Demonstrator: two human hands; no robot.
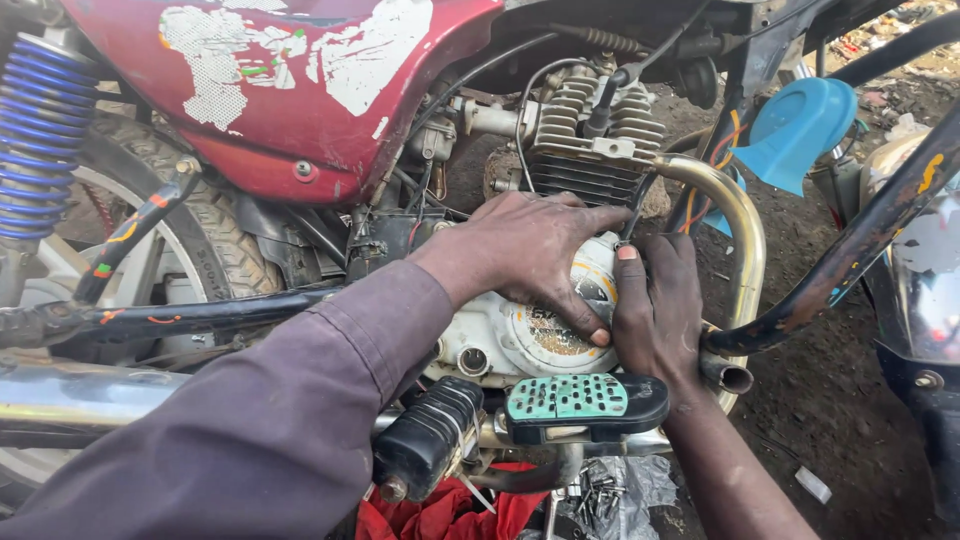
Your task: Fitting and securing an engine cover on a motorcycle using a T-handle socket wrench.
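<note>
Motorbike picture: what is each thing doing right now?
Left hand: flat on engine cover.
Right hand: pressed against cover's edge.
Engine cover: on the engine, white, dirty.
Fuel tank: red, paint peeling.
Footpeg: sticking out.
Exhaust pipe: bent, attached.

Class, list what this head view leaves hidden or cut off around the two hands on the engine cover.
- Engine cover: its middle is hidden under the left hand and right hand.
- Both palms: face the cover, so whether they hold anything is unclear.
- Rear wheel: cut by the left edge, masked by the red side panel.
</note>
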